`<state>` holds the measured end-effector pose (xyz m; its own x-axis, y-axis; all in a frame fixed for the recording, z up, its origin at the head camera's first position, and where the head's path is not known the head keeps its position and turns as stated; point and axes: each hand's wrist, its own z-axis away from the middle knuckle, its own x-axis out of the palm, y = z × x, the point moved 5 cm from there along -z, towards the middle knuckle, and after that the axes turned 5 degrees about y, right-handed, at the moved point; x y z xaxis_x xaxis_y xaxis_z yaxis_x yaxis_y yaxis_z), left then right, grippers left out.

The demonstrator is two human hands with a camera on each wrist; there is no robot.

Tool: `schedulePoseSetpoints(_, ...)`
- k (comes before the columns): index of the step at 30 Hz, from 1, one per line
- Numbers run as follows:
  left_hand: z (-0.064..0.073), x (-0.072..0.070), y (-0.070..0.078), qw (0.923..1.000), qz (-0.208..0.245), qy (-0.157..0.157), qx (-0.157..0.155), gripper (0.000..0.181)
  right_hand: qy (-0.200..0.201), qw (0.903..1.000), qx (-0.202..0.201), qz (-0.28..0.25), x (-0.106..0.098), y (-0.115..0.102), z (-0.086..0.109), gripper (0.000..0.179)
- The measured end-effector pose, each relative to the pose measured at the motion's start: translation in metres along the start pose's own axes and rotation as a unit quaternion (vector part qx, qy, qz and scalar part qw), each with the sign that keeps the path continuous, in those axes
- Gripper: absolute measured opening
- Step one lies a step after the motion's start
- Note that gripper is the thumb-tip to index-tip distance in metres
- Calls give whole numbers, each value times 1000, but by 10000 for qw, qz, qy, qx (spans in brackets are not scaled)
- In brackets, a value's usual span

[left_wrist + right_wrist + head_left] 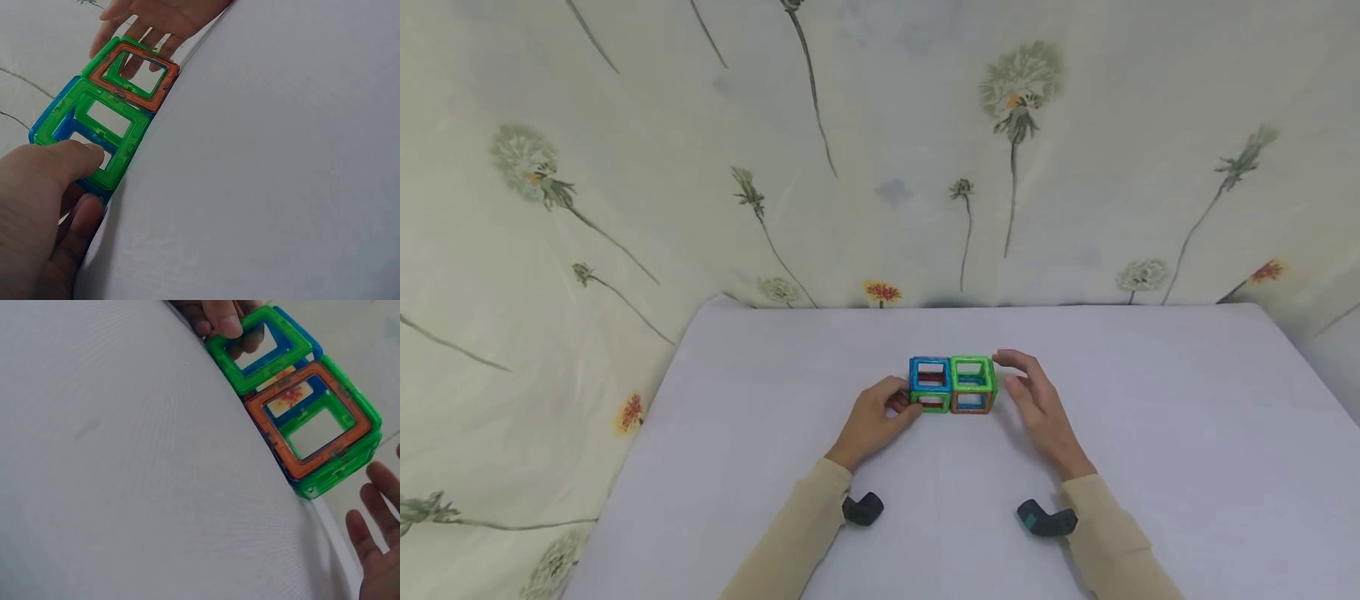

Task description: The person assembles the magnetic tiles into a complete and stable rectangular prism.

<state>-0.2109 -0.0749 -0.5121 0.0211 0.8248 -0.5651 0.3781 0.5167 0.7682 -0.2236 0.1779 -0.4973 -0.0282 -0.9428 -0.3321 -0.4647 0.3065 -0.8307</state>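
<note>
Two hollow cubes of see-through magnetic tiles stand side by side on the table. The left cube has a blue top and a green front; the right cube has a green top and an orange front. My left hand pinches the left cube at its outer side, its thumb over the green front tile and the other fingers partly hidden behind. Beside the right cube's outer side is my right hand, fingers spread and a little bent, apart from the tiles in the right wrist view.
A white cloth covers the table. Behind it hangs a pale curtain printed with dandelions. A dark device is worn at each wrist, one on the left and one on the right.
</note>
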Motion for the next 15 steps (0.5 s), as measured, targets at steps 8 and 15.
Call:
schedulePoseSetpoints(8, 0, 1, -1, 10000, -61, -11, -37, 23, 104, 9999, 56, -12, -4, -25, -1, 37)
schedulePoseSetpoints(15, 0, 2, -2, 9999, 48, -51, -118, 27, 257, 9993, 275, -42, -8, -36, 0, 35)
